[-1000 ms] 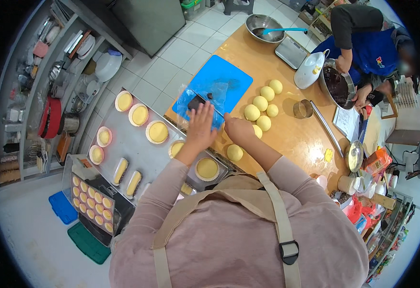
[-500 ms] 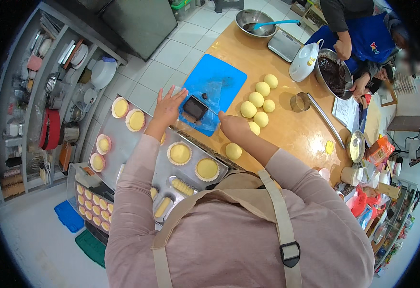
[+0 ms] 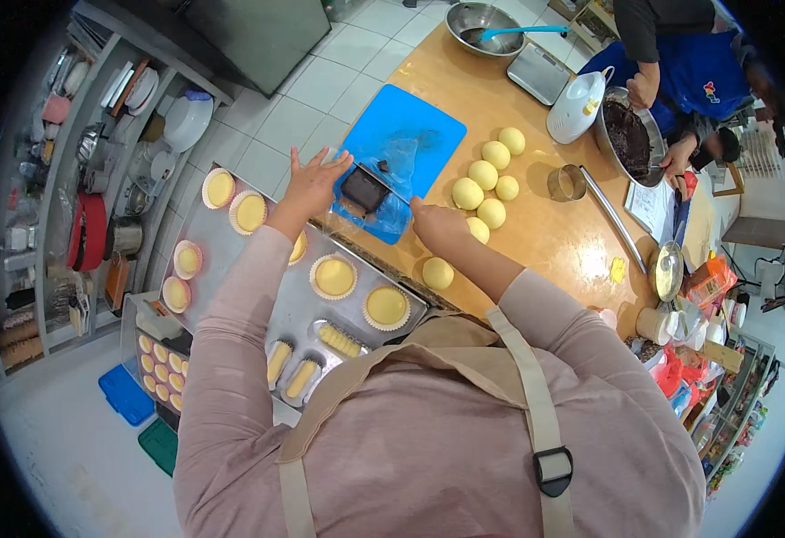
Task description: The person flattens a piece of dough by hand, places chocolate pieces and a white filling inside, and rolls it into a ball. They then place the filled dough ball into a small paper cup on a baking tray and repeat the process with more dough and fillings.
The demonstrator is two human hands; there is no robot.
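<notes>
A dark chocolate-coloured block point(image 3: 365, 189) lies on thin clear plastic over the blue cutting board point(image 3: 430, 141), a small dark piece beside it. My right hand point(image 3: 443, 229) is closed on the handle of a knife point(image 3: 396, 191), whose blade runs along the block's upper right side. My left hand point(image 3: 312, 188), fingers spread, is at the board's left, its forefinger near or on the blade's far end; whether it touches is unclear.
A tray point(image 3: 195, 291) holds pastry cups. Several yellow dough balls point(image 3: 467, 194) lie right of the board on the wooden table point(image 3: 554, 255). Beyond are a ring mould point(image 3: 565, 182), white mixer point(image 3: 572, 112), scale point(image 3: 539, 73) and steel bowl point(image 3: 486, 22). A co-worker point(image 3: 679, 72) works at a bowl of dark mixture point(image 3: 626, 136).
My left hand has moved from on the plastic to the board's left side, uncovering the dark block. My right hand and the knife have shifted slightly. The view has moved a little.
</notes>
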